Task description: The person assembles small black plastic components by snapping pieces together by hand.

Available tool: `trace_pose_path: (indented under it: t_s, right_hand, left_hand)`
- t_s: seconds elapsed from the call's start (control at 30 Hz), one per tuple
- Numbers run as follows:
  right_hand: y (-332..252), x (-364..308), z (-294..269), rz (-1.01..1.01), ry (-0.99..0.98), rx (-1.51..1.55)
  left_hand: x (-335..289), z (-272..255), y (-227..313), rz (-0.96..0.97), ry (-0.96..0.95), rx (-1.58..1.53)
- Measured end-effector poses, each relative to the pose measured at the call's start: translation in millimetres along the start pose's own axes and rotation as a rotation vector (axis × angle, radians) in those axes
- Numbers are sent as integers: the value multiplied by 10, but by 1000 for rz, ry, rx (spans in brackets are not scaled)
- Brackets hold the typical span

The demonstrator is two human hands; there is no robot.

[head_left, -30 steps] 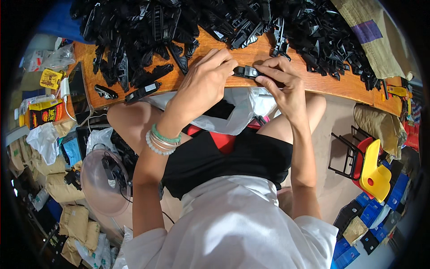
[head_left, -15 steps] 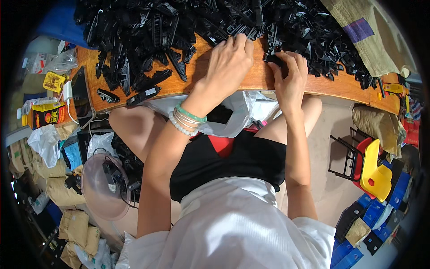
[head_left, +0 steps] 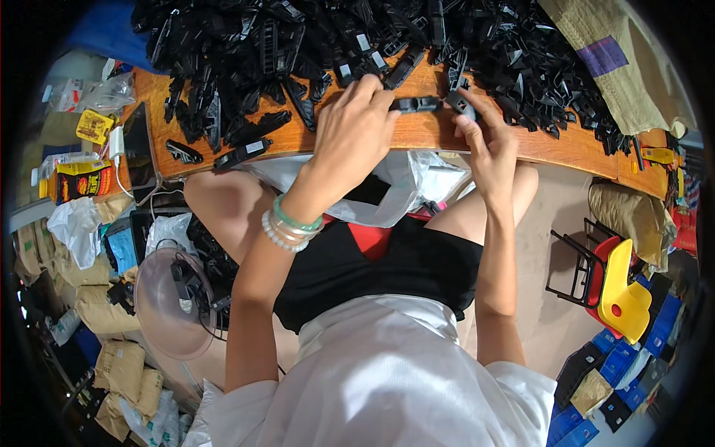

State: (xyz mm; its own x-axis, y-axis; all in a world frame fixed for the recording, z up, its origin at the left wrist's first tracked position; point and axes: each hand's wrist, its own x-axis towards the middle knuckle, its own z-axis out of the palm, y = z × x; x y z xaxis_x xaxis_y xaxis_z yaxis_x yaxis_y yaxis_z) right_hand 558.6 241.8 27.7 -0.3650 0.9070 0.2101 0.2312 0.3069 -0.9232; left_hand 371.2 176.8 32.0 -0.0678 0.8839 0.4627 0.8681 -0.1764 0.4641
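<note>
My left hand (head_left: 354, 130), with bracelets at its wrist, is closed over the front part of the wooden table. A long black plastic part (head_left: 418, 104) sticks out to the right from its fingertips. My right hand (head_left: 491, 145) pinches a small black plastic piece (head_left: 462, 106) between thumb and forefinger, close to the right end of that part. Beyond both hands lies a large heap of black plastic parts (head_left: 275, 52), some with white labels. Another labelled black part (head_left: 243, 153) lies by the table's front edge, left of my left hand.
A pale plastic bag (head_left: 395, 205) hangs open between the table edge and my lap. A woven sack (head_left: 607, 63) covers the far right. Bottles and a charger cable (head_left: 118, 167) are at left. A clear bin (head_left: 171, 305) and a yellow chair (head_left: 624, 294) stand on the floor.
My left hand has drawn back from the heap, slightly leftward, with a black part now at its fingertips. My right hand has come down a little, a black piece now visible in its pinch.
</note>
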Motion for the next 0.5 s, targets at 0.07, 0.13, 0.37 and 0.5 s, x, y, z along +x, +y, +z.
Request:
trace_pose_path:
  t_s: [0.07, 0.13, 0.37, 0.5]
  right_hand:
    - [-13, -9, -40, 39, -42, 92]
    - [-14, 11, -58, -170, -159, -135]
    - [-37, 67, 43, -219, -237, -149]
    - [-127, -43, 119, -79, -185, -106]
  left_hand:
    - [-77, -93, -52, -18, -81, -113]
    - [-83, -141, -69, -23, -101, -118]
    - [-50, -116, -118, 42, -161, -269]
    - [-71, -79, -154, 61, -137, -318]
